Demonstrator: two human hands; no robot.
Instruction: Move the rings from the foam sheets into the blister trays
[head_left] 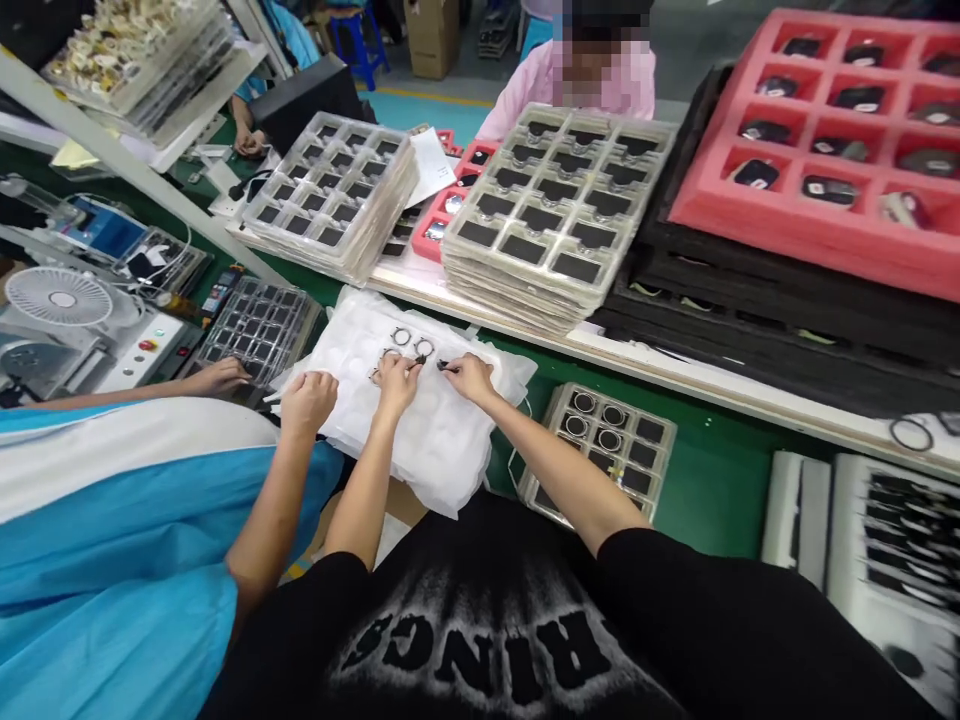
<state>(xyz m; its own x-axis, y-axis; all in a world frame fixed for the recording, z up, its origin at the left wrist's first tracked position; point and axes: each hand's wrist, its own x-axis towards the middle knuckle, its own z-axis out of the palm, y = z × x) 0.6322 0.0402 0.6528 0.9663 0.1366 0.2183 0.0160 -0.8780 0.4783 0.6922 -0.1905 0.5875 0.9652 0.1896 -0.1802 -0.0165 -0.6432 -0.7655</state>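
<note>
My left hand (397,384) is over a white padded sheet (420,430), its fingers closed on a small black part (421,359). To its right, my right hand (470,378) pinches another small dark part (442,366). A short gap separates the two parts. Just above my left hand, two thin dark rings (424,346) lie on the sheet. More ring-shaped pieces are partly hidden by my left hand. Right of the sheet, a clear tray (646,492) has several round rings in its compartments.
A co-worker's hand (310,402) is at the sheet's left edge, the other by a tray (259,330). Stacked clear trays (541,215) and red foam trays (810,225) stand on the shelf ahead. Another person in pink (510,98) sits beyond.
</note>
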